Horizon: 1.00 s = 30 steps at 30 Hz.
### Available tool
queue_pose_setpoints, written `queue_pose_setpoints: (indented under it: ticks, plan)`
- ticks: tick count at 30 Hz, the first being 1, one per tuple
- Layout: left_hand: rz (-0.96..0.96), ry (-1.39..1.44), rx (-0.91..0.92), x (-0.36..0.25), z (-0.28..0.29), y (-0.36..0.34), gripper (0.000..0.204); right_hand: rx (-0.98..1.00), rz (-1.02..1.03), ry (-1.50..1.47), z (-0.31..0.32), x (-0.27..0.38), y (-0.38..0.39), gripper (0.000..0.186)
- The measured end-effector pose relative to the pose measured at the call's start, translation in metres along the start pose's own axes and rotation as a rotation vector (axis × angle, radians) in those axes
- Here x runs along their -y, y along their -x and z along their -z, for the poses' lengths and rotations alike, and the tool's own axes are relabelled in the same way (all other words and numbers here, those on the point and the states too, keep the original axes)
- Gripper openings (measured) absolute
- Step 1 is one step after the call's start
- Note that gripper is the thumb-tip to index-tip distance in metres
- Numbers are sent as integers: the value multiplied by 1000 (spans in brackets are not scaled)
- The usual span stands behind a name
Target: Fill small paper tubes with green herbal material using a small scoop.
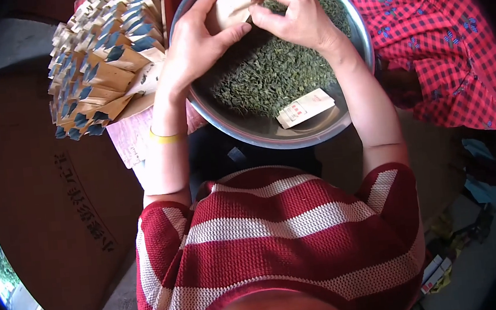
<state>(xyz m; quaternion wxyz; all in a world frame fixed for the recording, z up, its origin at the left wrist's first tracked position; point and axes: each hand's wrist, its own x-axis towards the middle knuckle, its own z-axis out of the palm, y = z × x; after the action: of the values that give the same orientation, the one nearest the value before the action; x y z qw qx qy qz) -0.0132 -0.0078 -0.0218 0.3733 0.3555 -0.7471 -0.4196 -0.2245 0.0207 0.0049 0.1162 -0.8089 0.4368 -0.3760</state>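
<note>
At the top of the wide metal bowl [240,137], my left hand [197,44] grips a small cream paper packet [229,9] between thumb and fingers. My right hand [288,12] is closed on the same packet's right side, fingertips at its upper part. Beneath both hands lie loose dried green leaves [276,76], spread over much of the bowl. A second cream packet [306,107] with printing lies flat on the leaves near the bowl's front.
Stacked brown paper packets with blue folded tops [98,62] stand left of the bowl on pink paper [125,136]. Red checked cloth [426,33] lies at the right. A large brown cardboard sheet [45,202] fills the lower left. Assorted small items [446,261] are at lower right.
</note>
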Motion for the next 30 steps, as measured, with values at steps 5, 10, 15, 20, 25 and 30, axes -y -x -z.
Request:
queue_pose_setpoints:
  ticks: [5, 10, 15, 20, 25, 30]
  plan:
    - [44, 321, 183, 8, 8, 0, 53, -258, 183, -6, 16, 36, -9, 16]
    - [184, 395, 349, 5, 11, 1, 31, -482, 429, -264, -4, 15, -11, 17]
    - [117, 241, 293, 7, 5, -1, 33, -268, 261, -234, 3, 20, -8, 18]
    - [54, 87, 303, 3, 5, 3, 38, 109, -63, -58, 28, 45, -6, 24]
    - [94, 146, 285, 0, 4, 2, 37, 7, -129, -170, 25, 38, -2, 22]
    - [175, 142, 269, 4, 9, 5, 41, 7, 78, -247, 23, 34, -4, 22]
